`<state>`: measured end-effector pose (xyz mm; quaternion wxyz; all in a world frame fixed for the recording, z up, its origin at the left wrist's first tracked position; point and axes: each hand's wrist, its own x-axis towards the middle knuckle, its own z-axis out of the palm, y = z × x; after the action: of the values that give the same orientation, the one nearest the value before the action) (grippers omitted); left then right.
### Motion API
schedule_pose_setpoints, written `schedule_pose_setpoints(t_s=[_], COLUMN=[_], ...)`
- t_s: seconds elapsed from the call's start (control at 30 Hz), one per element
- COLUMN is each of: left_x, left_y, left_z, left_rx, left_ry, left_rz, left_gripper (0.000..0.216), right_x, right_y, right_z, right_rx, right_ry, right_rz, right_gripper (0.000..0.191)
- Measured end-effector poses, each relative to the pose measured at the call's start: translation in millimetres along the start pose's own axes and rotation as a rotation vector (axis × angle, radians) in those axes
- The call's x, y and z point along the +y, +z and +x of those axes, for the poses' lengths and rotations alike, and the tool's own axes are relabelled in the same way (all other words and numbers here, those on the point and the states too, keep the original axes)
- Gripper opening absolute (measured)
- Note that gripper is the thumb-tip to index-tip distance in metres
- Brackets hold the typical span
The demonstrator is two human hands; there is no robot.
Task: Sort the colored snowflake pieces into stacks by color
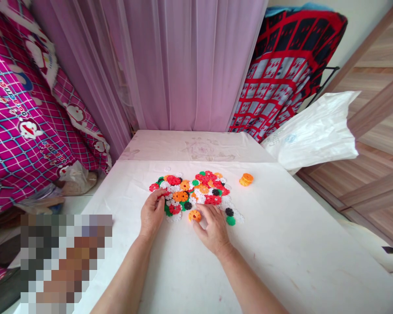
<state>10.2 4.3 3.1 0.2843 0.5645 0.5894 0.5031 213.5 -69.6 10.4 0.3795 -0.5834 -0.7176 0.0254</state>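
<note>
A loose pile of notched plastic discs (180,196) in red, orange, white, green and black lies mid-table. At its left edge, my left hand (152,213) has its fingertips pinched together beside a red disc; whether they hold a piece is hard to make out. My right hand (214,226) is at the near side of the pile, with thumb and forefinger closed around an orange notched disc (194,216). More of the same orange kind may be under that one. Apart from the pile, to the right, stands a small stack of orange discs (246,179).
The white-covered table (268,253) has a floral strip along its far end. A white plastic bag (317,131) hangs by its right edge. Behind are a lilac curtain (189,65) and a red-black patterned cloth (278,74); a pink printed cloth (35,113) is at left.
</note>
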Motion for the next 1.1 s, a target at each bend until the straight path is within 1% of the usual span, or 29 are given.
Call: schedule_pose_setpoints(t_s=[0.1, 0.23, 0.33, 0.43, 0.57, 0.77, 0.93, 1.03, 1.1], left_x=[-0.3, -0.2, 0.1, 0.0, -1.0, -1.1, 0.4, -0.5, -1.7], left_y=[0.3, 0.7, 0.7, 0.6, 0.9, 1.0, 0.7, 1.0, 1.2], left_z=[0.3, 0.8, 0.9, 0.9, 1.2, 0.7, 0.3, 0.5, 0.7], left_rx=[-0.002, -0.002, 0.0, 0.001, -0.004, -0.005, -0.005, 0.0, 0.002], left_ry=[-0.001, -0.012, -0.018, -0.029, -0.024, -0.017, -0.015, -0.012, -0.012], left_rz=[-0.003, -0.006, -0.012, -0.015, -0.011, -0.003, -0.008, -0.012, -0.016], left_gripper=[0.031, 0.03, 0.029, 0.03, 0.03, 0.029, 0.029, 0.029, 0.029], right_x=[12.5, 36.1, 47.4, 49.2, 46.7, 49.0, 50.0, 45.2, 37.8], right_y=[4.2, 12.0, 16.7, 19.3, 19.8, 22.2, 22.9, 18.3, 13.0], right_z=[8.2, 32.4, 49.2, 56.6, 56.5, 55.8, 54.7, 47.1, 37.5], right_rx=[0.097, 0.218, 0.229, 0.185, 0.136, 0.144, 0.222, 0.273, 0.276], right_ry=[0.003, 0.077, 0.155, 0.198, 0.214, 0.228, 0.205, 0.147, 0.101], right_rz=[-0.014, -0.082, -0.156, -0.219, -0.263, -0.237, -0.195, -0.12, -0.065], right_gripper=[0.022, 0.017, 0.015, 0.018, 0.021, 0.016, 0.019, 0.02, 0.022])
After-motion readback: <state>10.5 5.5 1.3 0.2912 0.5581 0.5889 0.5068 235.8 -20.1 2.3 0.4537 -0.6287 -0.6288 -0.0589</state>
